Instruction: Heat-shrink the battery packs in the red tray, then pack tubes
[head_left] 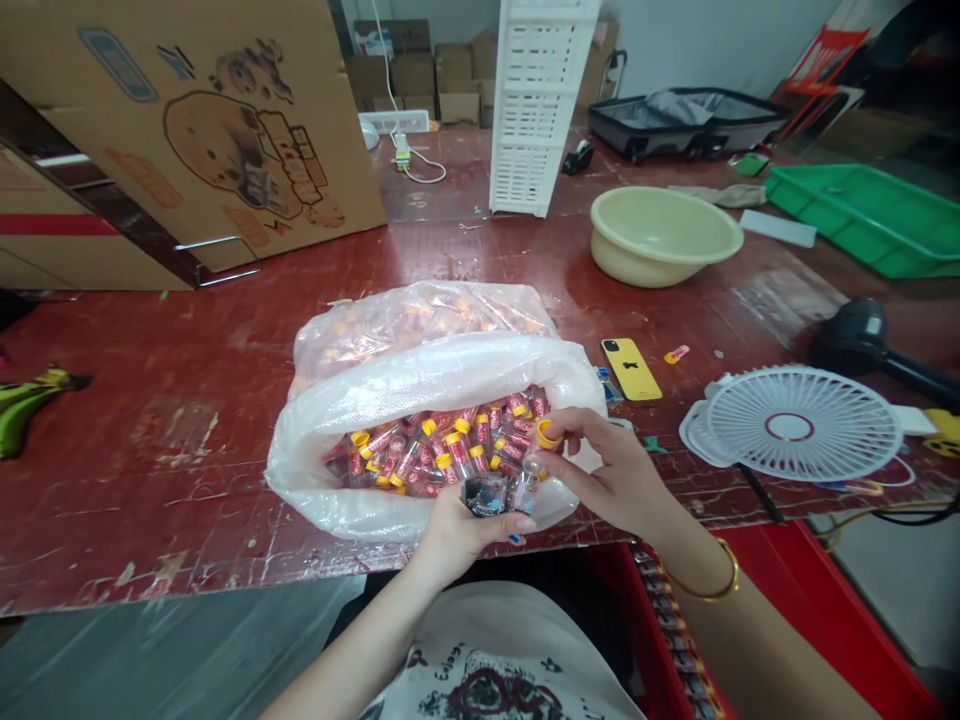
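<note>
My left hand (461,530) is closed around a small dark-printed plastic packet (485,494) at the front edge of a white woven sack. Beside that packet, a clear piece (523,492) stands by the left thumb; its kind is hard to make out. My right hand (607,460) pinches a small clear tube with a yellow cap or rim (548,434), just above the left thumb. The sack (442,370) lies with its mouth rolled back. Inside are many small clear tubes (454,450) with yellow caps and red-printed contents.
Behind the sack are a large cardboard box (277,130), a white slatted rack (541,110) and a cream basin (660,245). To the right lie a yellow phone (631,369), a white round fan (799,425) and a green tray (870,215). Green bananas (26,405) lie left.
</note>
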